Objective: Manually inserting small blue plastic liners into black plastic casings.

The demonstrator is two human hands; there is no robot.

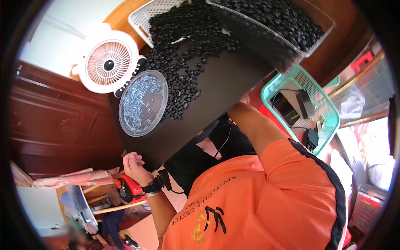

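Most of the sorting lies ahead of you: the dark worktop (216, 89) carries a big loose heap of black rings (187, 50), with more filling the clear bin (287, 25) at the far edge, and the round clear tray (143, 103) of small metal pieces sits beside the white fan (108, 62). Your left hand (132, 163) is loosely curled and grasping nothing at the near edge. Your right hand is hidden behind the worktop, so I cannot tell its state.

matt black tabletop (216, 87) | clear glossy plastic dish (143, 103) | dark polished wood cabinet (54, 121)
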